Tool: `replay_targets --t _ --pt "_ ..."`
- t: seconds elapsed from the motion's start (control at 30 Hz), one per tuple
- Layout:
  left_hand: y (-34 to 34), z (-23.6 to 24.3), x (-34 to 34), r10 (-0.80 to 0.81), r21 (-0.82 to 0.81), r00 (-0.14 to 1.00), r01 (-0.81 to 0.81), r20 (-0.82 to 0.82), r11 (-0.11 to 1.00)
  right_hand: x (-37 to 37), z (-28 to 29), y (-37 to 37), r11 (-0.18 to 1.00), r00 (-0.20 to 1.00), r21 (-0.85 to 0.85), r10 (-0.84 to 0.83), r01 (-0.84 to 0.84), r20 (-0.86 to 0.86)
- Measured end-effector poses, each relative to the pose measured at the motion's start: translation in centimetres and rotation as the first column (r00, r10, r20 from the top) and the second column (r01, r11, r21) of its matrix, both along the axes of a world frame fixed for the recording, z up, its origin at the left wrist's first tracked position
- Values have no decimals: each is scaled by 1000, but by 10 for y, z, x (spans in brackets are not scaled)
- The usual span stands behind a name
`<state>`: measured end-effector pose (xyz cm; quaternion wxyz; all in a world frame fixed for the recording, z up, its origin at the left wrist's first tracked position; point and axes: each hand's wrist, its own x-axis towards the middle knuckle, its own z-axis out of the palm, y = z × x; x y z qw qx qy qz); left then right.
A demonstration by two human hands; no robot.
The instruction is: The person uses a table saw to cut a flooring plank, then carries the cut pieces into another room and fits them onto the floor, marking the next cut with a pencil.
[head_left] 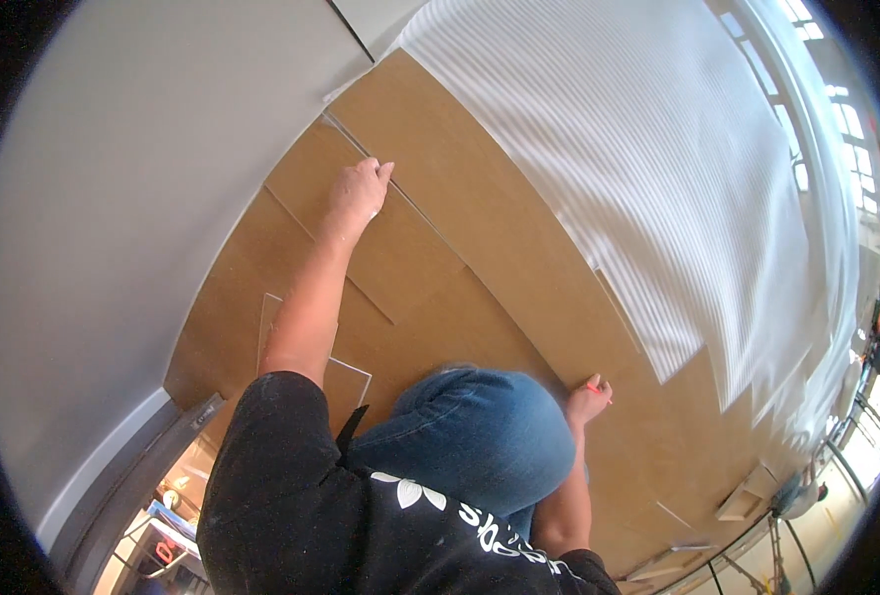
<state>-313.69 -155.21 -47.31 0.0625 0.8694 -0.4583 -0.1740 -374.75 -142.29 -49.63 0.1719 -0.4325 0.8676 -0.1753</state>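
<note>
A long brown floor plank (504,213) runs diagonally in front of me, with a dark narrow gap along its near edge. At its far left end my left hand (361,188) is closed, fingers pinched at that edge; the fingertips are partly hidden. My right hand (587,403) is closed round a thin red pencil-like stick (599,390) and rests by the same edge, lower right. Between my hands and body lie laid brown planks (410,263). My bent knee (500,426) in blue jeans is between my arms.
White ribbed underlay (638,169) spreads beyond the plank. A grey wall (152,169) borders the left. Near my left elbow lies a cut board piece (348,382). At lower left, a dark door threshold (152,486) opens onto tools. Offcuts (748,493) lie at lower right.
</note>
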Motion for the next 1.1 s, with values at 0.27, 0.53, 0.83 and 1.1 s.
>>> replay_targets --t 0.27,0.53,0.83,1.1 --pt "-15 8 -44 -242 -161 958 265 152 951 -16 -11 4 998 998 19 58 -57 -35" --pt "-12 -18 -54 -261 -194 931 314 257 929 -10 1 -4 999 996 37 -30 27 81" --pt "-7 -39 -94 -243 -179 932 297 270 938 -44 -10 -8 993 993 98 78 -69 -90" --pt "-42 -23 -258 -579 -98 813 582 63 807 -68 -9 -13 982 995 187 54 -36 -89"
